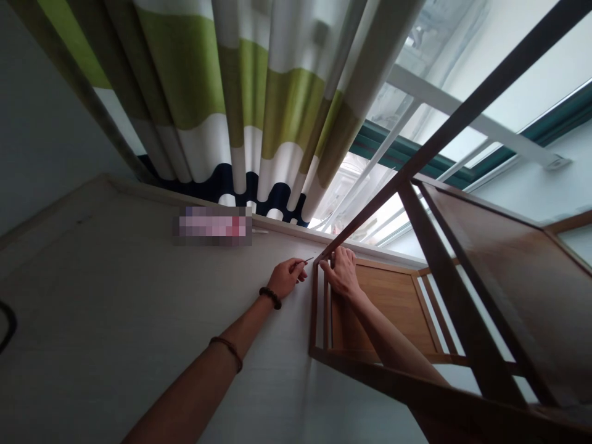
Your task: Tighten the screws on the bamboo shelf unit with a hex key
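A wooden slatted rack [386, 302] with flat shelf panels lies tilted on the right. My right hand [342, 271] is wrapped round its upper left corner, beside a long dark wooden bar [370, 213]. Just left of that corner, my left hand [289, 277] pinches a thin metal rod [309, 259] between thumb and fingers. The rod's tip points toward the corner, and a small gap seems to part them. Whether a screw sits in the corner is too small to tell.
A pale surface [152, 333] spreads under the hands, with a raised edge [272, 223] along its far side. A blurred-out pinkish item [213, 226] lies near that edge. Green, white and navy curtains [185, 74] hang behind, left of a window with white bars [444, 111].
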Available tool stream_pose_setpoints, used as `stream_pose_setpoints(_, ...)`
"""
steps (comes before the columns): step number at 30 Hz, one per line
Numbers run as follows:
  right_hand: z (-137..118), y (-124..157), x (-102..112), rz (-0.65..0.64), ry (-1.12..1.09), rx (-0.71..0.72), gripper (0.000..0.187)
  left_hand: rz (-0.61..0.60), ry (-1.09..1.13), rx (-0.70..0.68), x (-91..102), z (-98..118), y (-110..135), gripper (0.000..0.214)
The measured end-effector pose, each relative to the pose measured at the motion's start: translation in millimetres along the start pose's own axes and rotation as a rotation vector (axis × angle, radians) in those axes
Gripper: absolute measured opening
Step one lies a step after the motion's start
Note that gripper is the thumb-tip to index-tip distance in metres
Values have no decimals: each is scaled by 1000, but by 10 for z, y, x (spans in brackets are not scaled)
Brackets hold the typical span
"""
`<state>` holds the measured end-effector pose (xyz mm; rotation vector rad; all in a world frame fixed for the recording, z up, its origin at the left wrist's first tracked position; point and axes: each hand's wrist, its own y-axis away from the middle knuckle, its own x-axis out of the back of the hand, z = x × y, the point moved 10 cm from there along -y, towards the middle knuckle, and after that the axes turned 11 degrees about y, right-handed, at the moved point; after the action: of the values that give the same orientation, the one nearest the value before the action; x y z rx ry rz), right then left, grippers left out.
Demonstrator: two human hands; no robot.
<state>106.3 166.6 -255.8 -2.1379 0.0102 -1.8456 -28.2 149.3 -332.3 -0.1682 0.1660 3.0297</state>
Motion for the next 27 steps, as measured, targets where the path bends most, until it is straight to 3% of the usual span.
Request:
stream_pose_setpoints(3,-11,116,295,78,-3,24,33,17,-19,9,-1,82,254,29)
stream_pose_setpoints(6,158,387,520,78,-117,-95,30,53,-20,-4,23,237,557,31)
stream_pose_setpoints(9,339,830,621,33,-247,-247,21,63,72,27,2,309,950,32)
stream_pose_setpoints(14,320,1692,735,-13,-401,-378,14,-14,154,192,-229,152,1643,33)
stream_pose_setpoints(17,162,2085,863,-11,-465,-362,9,-123,103,238,-499,112,1918,33)
stream_pose_setpoints(21,15,2407,1043,-33,-529,-254,11,-304,-88,216,-970,216,2107,34)
stream_pose_setpoints(27,285,2610,1278,-49,-591,-202,11,-403,-350,20,-1614,519,2115,36)
